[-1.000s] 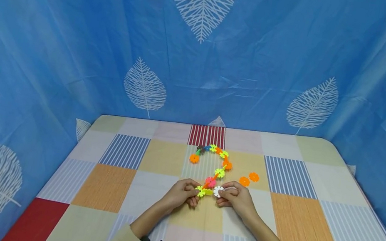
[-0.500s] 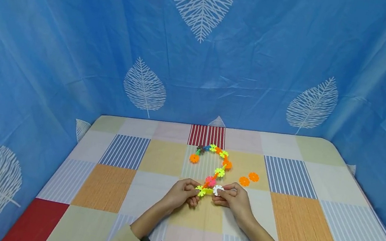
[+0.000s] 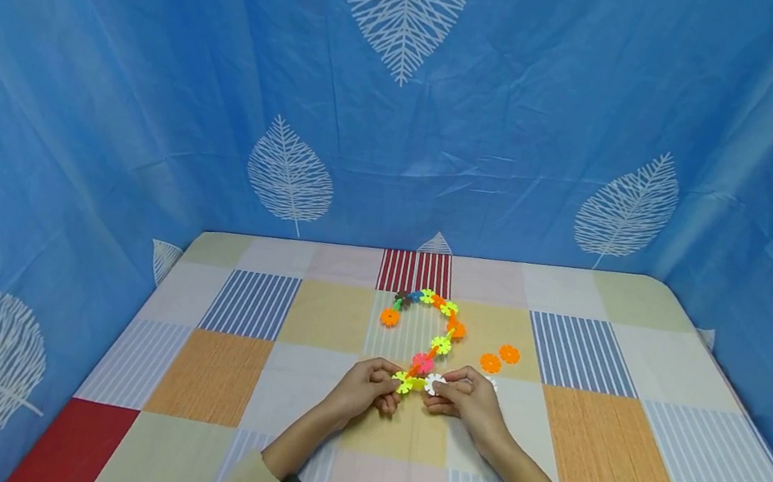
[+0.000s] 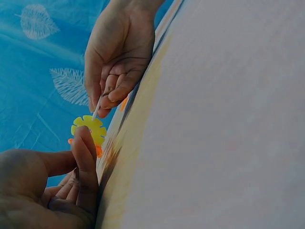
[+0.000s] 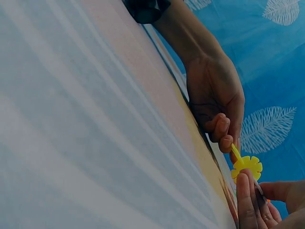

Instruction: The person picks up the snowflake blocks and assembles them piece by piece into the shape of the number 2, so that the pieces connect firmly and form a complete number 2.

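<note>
A chain of interlocking flower-shaped plastic discs lies in a curve on the table in the head view. At its near end my left hand (image 3: 364, 385) pinches a yellow flower disc (image 3: 402, 382) between thumb and fingers. A second yellow disc (image 3: 419, 383) stands on edge beside it, under the pink disc (image 3: 423, 363). My right hand (image 3: 470, 402) pinches a white flower disc (image 3: 435, 383) right at that second yellow disc's edge. In the left wrist view the white disc (image 4: 96, 109) appears edge-on, meeting the rim of the notched yellow disc (image 4: 97, 131).
Two loose orange discs, one nearer (image 3: 490, 363) and one farther (image 3: 509, 353), lie right of the chain. Another white piece (image 3: 492, 384) peeks out behind my right hand. The chain's far end carries an orange disc (image 3: 389, 317). A blue leaf-patterned curtain (image 3: 526, 128) encloses the checked tablecloth (image 3: 329, 316).
My right hand has shifted slightly left, bringing the white disc up against the yellow one. A white piece now shows behind that hand. My left hand has stayed put.
</note>
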Motion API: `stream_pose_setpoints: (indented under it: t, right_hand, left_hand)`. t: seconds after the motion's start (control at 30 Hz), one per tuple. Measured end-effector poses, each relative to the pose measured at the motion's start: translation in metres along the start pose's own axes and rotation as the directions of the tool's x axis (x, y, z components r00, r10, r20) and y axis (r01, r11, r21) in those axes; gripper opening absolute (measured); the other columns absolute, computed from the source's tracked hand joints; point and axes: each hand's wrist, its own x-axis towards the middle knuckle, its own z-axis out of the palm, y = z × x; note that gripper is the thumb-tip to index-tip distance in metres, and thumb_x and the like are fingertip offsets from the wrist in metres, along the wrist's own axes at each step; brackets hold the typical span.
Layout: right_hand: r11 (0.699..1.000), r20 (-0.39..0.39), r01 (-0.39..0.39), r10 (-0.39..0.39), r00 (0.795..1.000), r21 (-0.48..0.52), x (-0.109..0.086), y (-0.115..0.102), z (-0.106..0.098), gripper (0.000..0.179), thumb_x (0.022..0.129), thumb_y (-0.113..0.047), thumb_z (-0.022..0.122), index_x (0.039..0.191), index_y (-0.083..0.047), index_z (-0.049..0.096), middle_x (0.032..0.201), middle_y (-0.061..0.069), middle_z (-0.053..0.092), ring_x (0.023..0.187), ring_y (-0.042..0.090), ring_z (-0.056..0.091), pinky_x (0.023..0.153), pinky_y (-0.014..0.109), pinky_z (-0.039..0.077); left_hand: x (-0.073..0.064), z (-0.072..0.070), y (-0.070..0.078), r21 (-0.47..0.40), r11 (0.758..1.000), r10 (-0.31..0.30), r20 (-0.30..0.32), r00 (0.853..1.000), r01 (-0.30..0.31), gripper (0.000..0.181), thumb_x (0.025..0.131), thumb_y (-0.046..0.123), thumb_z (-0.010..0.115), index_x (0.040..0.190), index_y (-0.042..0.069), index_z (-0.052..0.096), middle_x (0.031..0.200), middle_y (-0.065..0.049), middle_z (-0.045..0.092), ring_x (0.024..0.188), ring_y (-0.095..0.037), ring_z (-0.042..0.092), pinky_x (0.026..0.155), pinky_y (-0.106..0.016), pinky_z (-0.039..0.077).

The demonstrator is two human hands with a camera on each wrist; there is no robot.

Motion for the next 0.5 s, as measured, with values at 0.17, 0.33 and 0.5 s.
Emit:
stream_pose_setpoints:
  t: [0.17, 0.33, 0.5]
  right_hand:
    - [1.000, 0.040, -0.004, 0.005, 0.999, -0.006, -0.001, 0.001, 0.000, 0.027, 0.086, 0.003, 0.059, 0.104, 0.012, 0.040, 0.081, 0.024, 0.066, 0.068, 0.025, 0.067, 0.066, 0.034, 0.055]
    - [1.000, 0.059, 0.012, -0.011, 0.998, -0.017, -0.002, 0.001, 0.003, 0.026, 0.086, 0.006, 0.057, 0.103, 0.013, 0.039, 0.080, 0.025, 0.066, 0.067, 0.024, 0.067, 0.065, 0.034, 0.055]
    - [0.997, 0.031, 0.050, -0.048, 0.998, -0.052, -0.004, 0.000, 0.007, 0.025, 0.086, 0.007, 0.058, 0.102, 0.014, 0.040, 0.078, 0.026, 0.065, 0.064, 0.024, 0.067, 0.063, 0.033, 0.055]
  left_hand:
    - [-0.003, 0.000, 0.003, 0.013, 1.000, 0.001, 0.000, 1.000, -0.001, 0.022, 0.092, -0.001, 0.051, 0.111, -0.011, 0.049, 0.068, -0.007, 0.062, 0.051, -0.011, 0.056, 0.050, -0.021, 0.049]
    - [-0.013, 0.004, 0.020, 0.037, 0.999, 0.027, -0.006, 1.000, -0.026, 0.019, 0.091, -0.006, 0.050, 0.108, -0.013, 0.049, 0.067, -0.010, 0.061, 0.050, -0.011, 0.055, 0.050, -0.020, 0.048]
    - [-0.017, 0.006, 0.024, 0.056, 0.998, 0.040, 0.002, 0.999, -0.040, 0.017, 0.091, -0.006, 0.051, 0.106, -0.013, 0.049, 0.067, -0.012, 0.062, 0.049, -0.011, 0.055, 0.050, -0.020, 0.048]
